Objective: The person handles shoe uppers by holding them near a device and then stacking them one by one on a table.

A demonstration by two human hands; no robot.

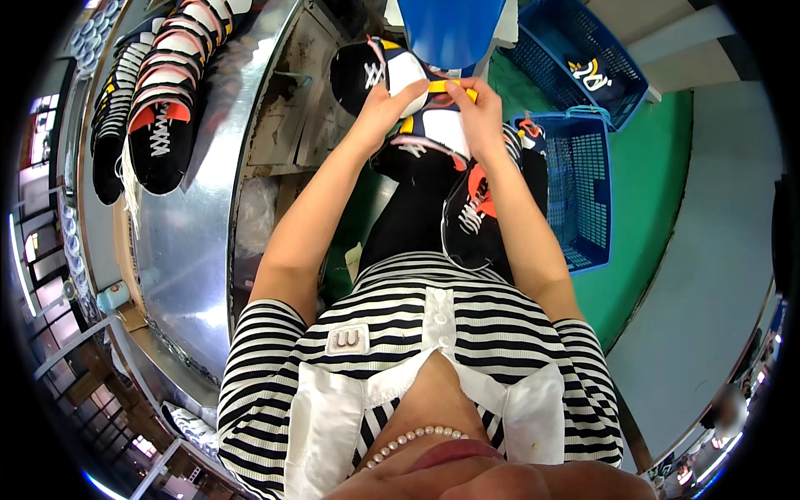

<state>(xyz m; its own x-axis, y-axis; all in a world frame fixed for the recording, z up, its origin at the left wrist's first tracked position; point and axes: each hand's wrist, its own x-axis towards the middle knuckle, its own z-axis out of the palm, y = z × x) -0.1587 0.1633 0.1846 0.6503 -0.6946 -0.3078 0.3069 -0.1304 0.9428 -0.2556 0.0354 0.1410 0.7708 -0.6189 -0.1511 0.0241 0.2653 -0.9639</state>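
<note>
Both of my hands are out in front of me over my lap, pinching a shoe upper [402, 71] with a black toe, white laces and navy, white and yellow panels. My left hand [390, 110] is closed on its edge near the laced part. Thumb and fingers of my right hand [478, 115] grip the heel end, beside a yellow strip [442, 86] stretched between the two hands. Just below them a second shoe upper [440, 132], white and navy, lies over my legs. Under my right forearm rests another black upper [473, 208] with an orange-red lining and white laces.
On the metal table [196, 250] at left lie nested rows of shoe uppers [158, 137]. A blue bin [452, 29] stands straight ahead. To the right, two blue plastic baskets [607, 192] sit on the green floor [637, 242]; uppers [590, 77] lie in the farther one.
</note>
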